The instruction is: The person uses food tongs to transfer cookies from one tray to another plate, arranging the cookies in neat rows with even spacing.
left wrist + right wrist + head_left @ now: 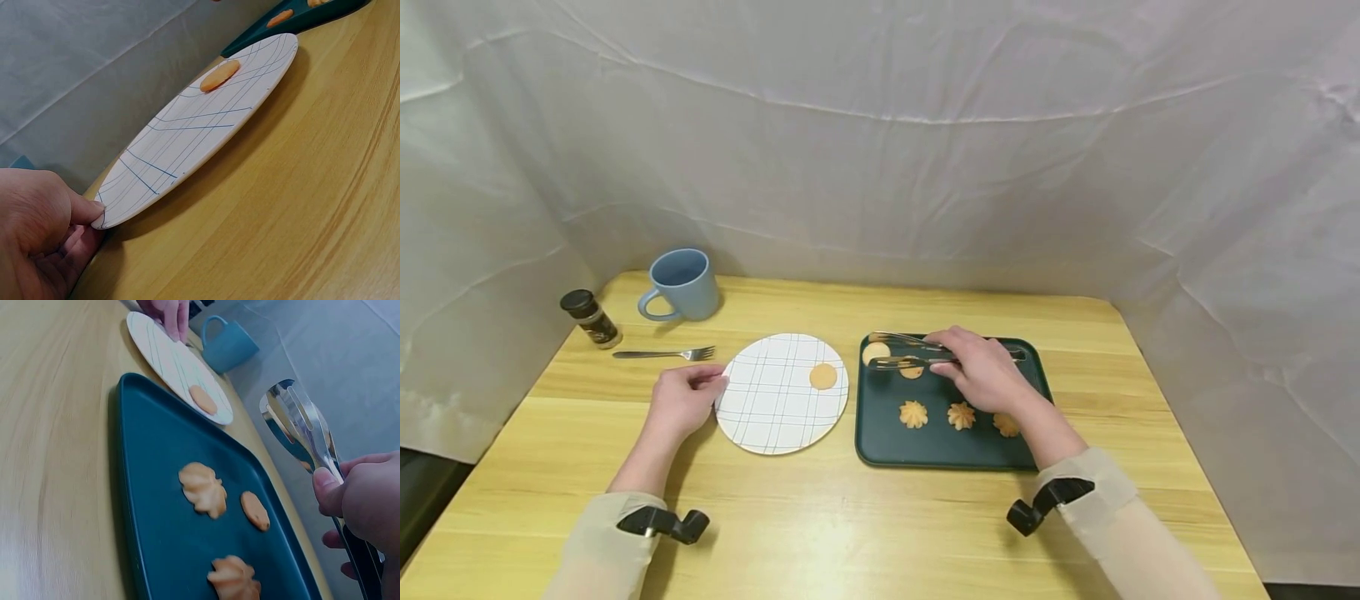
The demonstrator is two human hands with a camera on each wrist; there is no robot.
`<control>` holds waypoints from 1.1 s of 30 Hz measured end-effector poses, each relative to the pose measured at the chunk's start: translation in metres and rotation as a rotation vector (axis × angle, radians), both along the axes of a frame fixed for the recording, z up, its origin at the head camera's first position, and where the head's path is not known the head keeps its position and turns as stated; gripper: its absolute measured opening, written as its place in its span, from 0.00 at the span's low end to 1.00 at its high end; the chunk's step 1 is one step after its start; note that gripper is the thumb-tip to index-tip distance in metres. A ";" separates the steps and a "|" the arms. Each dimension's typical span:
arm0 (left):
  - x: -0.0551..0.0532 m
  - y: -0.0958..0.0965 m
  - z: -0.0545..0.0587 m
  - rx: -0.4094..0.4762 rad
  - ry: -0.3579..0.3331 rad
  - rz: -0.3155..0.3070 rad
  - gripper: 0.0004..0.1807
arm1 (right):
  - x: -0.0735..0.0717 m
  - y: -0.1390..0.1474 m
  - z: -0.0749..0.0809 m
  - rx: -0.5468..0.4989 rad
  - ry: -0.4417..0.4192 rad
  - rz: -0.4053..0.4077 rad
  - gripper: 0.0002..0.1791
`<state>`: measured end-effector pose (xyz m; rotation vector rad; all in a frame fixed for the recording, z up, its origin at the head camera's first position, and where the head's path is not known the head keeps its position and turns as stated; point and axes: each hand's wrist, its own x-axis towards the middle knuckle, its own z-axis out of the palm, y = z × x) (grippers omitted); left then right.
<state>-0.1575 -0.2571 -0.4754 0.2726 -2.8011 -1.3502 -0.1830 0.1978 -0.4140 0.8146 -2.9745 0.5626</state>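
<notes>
My left hand (688,400) pinches the left rim of a white plate (760,417) with a grid of thin lines, thumb on top and fingers below. One round cookie (823,377) lies on the plate's right side. In my right hand (981,367) is a pair of metal tongs (312,434), held over the dark green tray (880,450). Another round cookie (876,353) shows between the tong ends in the head view. On the tray lie several flower-shaped cookies (913,414) and one round cookie (255,510), which the tongs partly cover in the head view.
A blue mug (692,292) stands at the back left, with a black-capped spice jar (591,318) left of it. A fork (662,354) lies between them and the plate. Pale cloth (880,183) hangs behind the wooden table (820,533) and along its sides.
</notes>
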 end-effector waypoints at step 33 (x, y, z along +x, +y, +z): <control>0.001 0.001 0.000 0.008 -0.020 0.005 0.19 | -0.009 -0.095 -0.015 -0.004 0.002 0.088 0.24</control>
